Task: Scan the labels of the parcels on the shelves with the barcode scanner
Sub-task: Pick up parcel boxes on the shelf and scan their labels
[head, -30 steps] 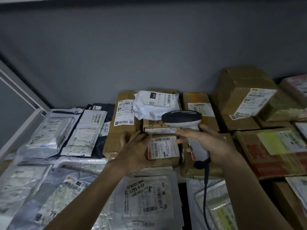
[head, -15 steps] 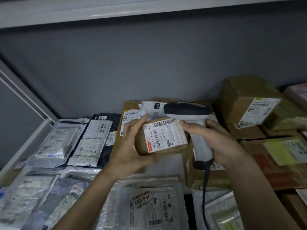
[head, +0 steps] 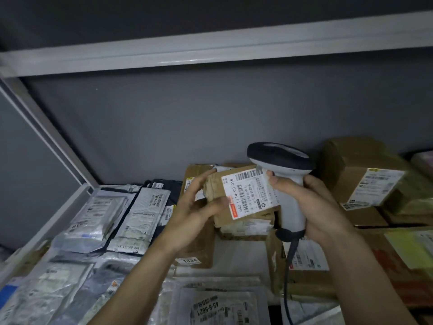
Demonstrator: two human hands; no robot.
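Left hand (head: pixel 199 212) pinches a small brown cardboard parcel (head: pixel 230 200), its white label (head: pixel 249 193) just beside the grey-and-black barcode scanner (head: pixel 284 181) gripped by the right hand (head: pixel 314 207), so this scan looks underway, with many labelled parcels around the scanner seemingly left.

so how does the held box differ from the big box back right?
The held box is small, lifted off the shelf and tilted in the left hand; the big box is larger and rests on other cartons. The held box's label faces the camera and reads clearly; the big box's label is blurred. Both are brown cardboard with white labels.
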